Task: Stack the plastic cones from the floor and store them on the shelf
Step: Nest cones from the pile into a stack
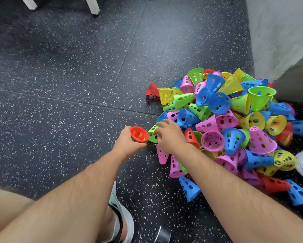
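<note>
Now, early in stacking, our left grip [128, 142] curls round a red cone [139, 136]; our right grip [171, 137] pinches a green cone [152, 135] at nine o'clock of the pile [226, 118]. Next, nest them squarely.

A heap of multicoloured perforated plastic cones [226, 120] lies at the frame's right on the speckled black rubber floor [68, 85], below a grey wall [278, 32]; two white legs [93, 6] stand upper left.
</note>
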A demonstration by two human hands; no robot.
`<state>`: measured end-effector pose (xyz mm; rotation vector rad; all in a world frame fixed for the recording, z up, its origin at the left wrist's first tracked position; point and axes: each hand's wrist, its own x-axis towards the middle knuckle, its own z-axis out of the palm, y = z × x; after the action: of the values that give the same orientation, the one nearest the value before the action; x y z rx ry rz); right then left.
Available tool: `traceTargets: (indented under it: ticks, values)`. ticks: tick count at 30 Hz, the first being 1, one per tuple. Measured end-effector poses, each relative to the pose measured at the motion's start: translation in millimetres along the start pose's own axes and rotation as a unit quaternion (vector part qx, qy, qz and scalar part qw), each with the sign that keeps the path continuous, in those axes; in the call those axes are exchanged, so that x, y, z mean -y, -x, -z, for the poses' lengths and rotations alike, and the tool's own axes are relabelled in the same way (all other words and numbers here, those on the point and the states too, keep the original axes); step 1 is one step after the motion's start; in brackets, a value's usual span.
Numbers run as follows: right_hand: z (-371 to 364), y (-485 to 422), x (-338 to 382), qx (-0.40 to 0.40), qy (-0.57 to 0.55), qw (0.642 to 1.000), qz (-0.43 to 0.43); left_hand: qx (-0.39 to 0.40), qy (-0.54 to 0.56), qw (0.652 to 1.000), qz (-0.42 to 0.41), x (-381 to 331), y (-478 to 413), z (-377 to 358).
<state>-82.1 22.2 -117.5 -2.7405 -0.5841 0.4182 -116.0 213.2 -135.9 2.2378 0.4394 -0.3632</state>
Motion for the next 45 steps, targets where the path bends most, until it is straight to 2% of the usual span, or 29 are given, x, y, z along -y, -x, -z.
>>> traceTargets:
  ticks: [5,8,10,12,15,18,20,23,26,30,34,39,43,45]
  values:
    - [-13.4,-9.5,5.3,0.061,0.081,0.995,0.007,0.003,0.001,1.0,0.01,3.8,-4.3,1.0]
    - [-18.1,-10.3,5.3,0.027,0.071,0.997,0.014,0.006,0.003,1.0,0.014,2.0,-6.5,0.4]
    - [-17.4,-12.6,4.4,-0.01,0.031,0.999,0.004,0.008,0.009,1.0,0.012,2.2,-7.5,-0.6]
    - [-10.5,-14.5,4.6,-0.04,-0.059,0.997,-0.028,0.011,0.003,1.0,0.007,1.8,-7.5,-1.6]
    - [4.2,-12.9,0.6,-0.078,-0.196,0.975,-0.07,0.013,0.009,1.0,0.003,0.4,-7.6,-4.1]
    - [12.4,-8.4,-6.0,-0.169,-0.233,0.955,-0.076,0.012,0.014,1.0,-0.003,-5.5,-5.3,-5.6]
    - [15.0,-5.1,-8.6,-0.199,-0.249,0.946,-0.055,0.011,0.02,1.0,-0.008,-8.6,-4.4,-6.3]
    - [19.6,0.7,-10.0,-0.186,-0.224,0.957,0.002,0.014,0.032,0.999,-0.029,-14.7,-5.0,-7.7]
    - [25.0,9.7,-8.7,-0.14,-0.181,0.973,0.039,0.035,0.058,0.996,-0.065,-30.2,-3.0,-8.6]
    - [31.8,24.5,-3.6,-0.067,-0.163,0.984,0.025,0.062,0.073,0.988,-0.117,-51.4,-5.9,-7.7]
    - [43.2,36.7,-7.0,-0.064,-0.217,0.973,-0.039,0.081,-0.015,0.987,-0.136,-83.3,-10.2,13.4]
    - [46.3,44.4,-14.9,-0.057,-0.24,0.968,-0.047,0.152,-0.15,0.96,-0.181,-114.2,-9.9,47.4]
    - [42.6,49.6,-0.2,-0.108,-0.298,0.948,-0.029,0.176,-0.212,0.94,-0.202,-114.5,-1.8,80.2]
    - [35.0,49.0,6.8,-0.136,-0.306,0.941,-0.052,0.194,-0.228,0.931,-0.211,-113.2,3.8,93.0]
